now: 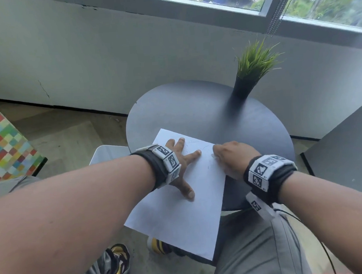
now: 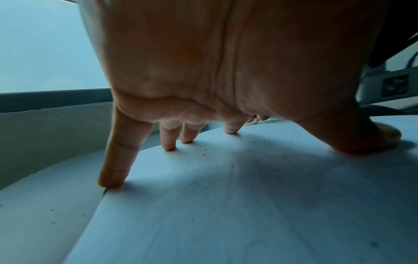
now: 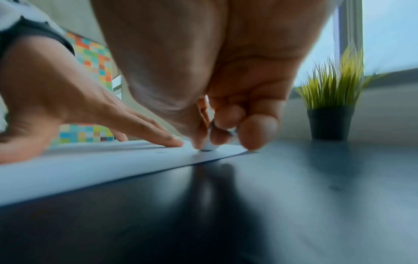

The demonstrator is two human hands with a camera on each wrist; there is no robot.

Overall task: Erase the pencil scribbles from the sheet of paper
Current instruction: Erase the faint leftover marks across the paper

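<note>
Left hand [image 1: 178, 164] is spread flat on the paper [image 1: 180, 211], fingers fanned, probably so the sheet doesn't slide or crumple while it's rubbed. Right hand [image 1: 232, 157] pinches a small eraser [image 3: 207, 147] and presses it onto the sheet near its right edge, just beside the left index fingertip. Faint scribbles [image 1: 192, 143] remain near the top. The paper overhangs the round bench [image 1: 206, 114], so that near end is unsupported.

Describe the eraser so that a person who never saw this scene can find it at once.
Find the round dark table with the white sheet of paper on it. The right hand pinches the eraser and presses it on the sheet near its right edge. It is the only small whitish lump under curled fingers.
</note>
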